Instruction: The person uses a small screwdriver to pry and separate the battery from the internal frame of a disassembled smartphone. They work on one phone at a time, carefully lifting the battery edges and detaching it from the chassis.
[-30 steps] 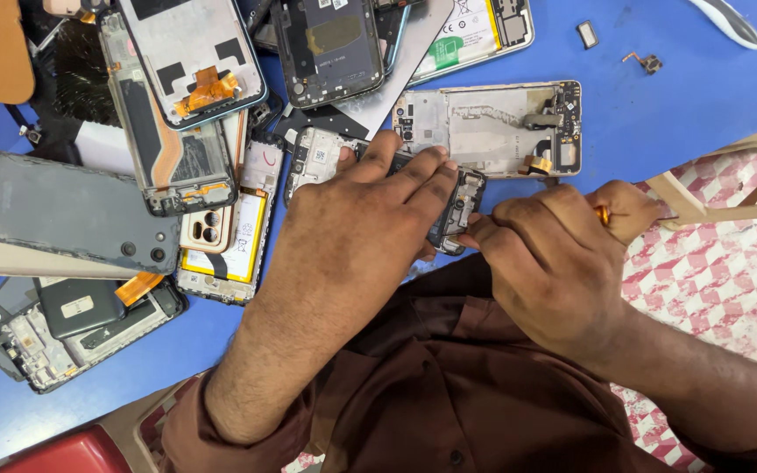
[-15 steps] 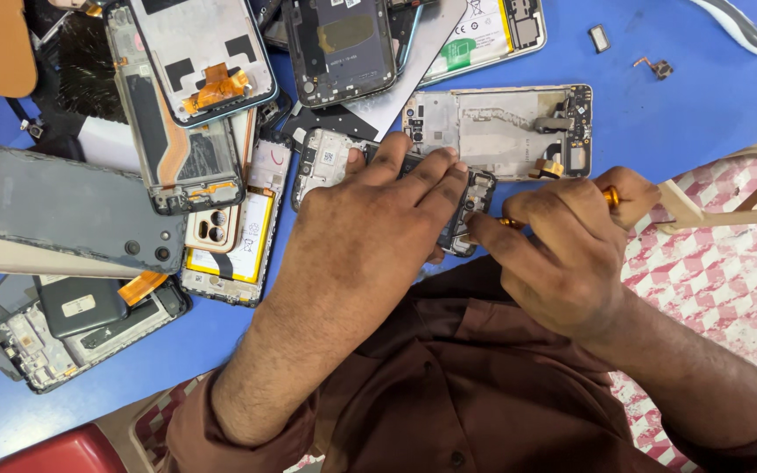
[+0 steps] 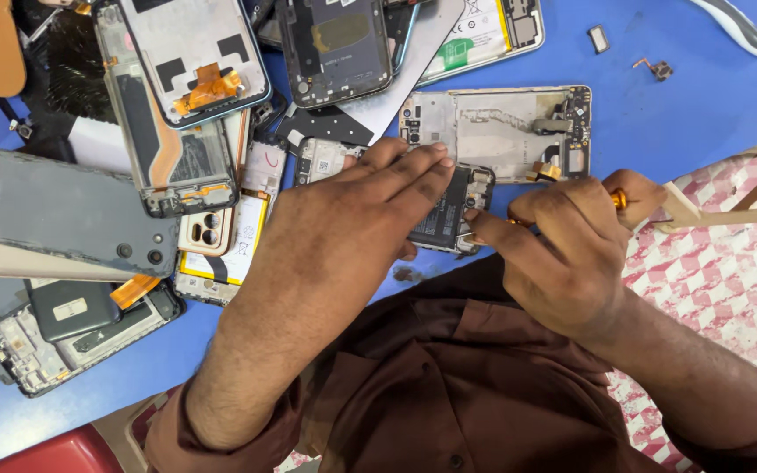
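Note:
My left hand lies flat on a small opened phone with a dark battery, pinning it to the blue table near the front edge. My right hand is closed around an orange-handled screwdriver. The tool's tip points left at the phone's right edge. My fingers hide most of the phone and of the tool's shaft.
Several stripped phones, frames and back covers are piled at the left and back, among them a grey back cover and a silver frame. Small loose parts lie at the back right. A wooden bar and checked cloth are at the right.
My right hand has shifted slightly right with the screwdriver, still at the phone's right edge. My left hand has stayed pressed on the phone.

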